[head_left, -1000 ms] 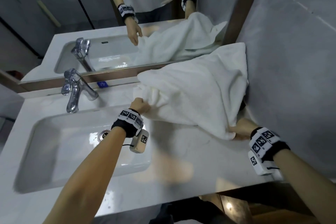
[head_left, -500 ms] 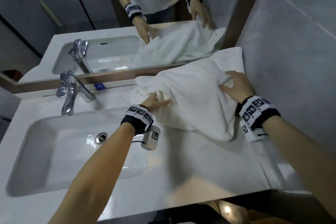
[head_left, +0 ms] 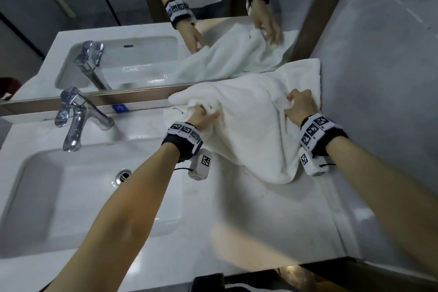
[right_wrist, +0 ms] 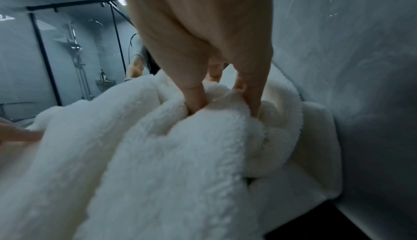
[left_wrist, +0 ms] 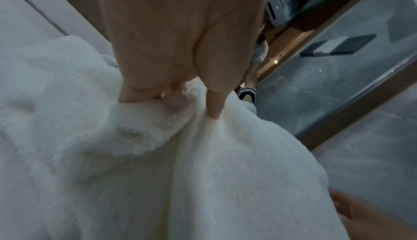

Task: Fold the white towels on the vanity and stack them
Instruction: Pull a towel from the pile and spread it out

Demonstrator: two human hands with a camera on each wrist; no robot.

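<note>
A fluffy white towel lies bunched on the white vanity top, against the mirror and the right wall. My left hand grips a gathered fold at its left side; the left wrist view shows thumb and fingers pinching the white towel. My right hand grips a bunch of cloth near the towel's far right part. The right wrist view shows its fingers dug into the white towel. Another white towel edge lies beneath, along the wall.
A sink basin with a drain sits left of the towel, and a chrome faucet stands behind it. The mirror runs along the back; a grey tiled wall closes the right side. The vanity's front edge is near me.
My right hand went from the towel's near corner up onto its far right part and now grips it. My left hand moved further into the left fold and closed on it.
</note>
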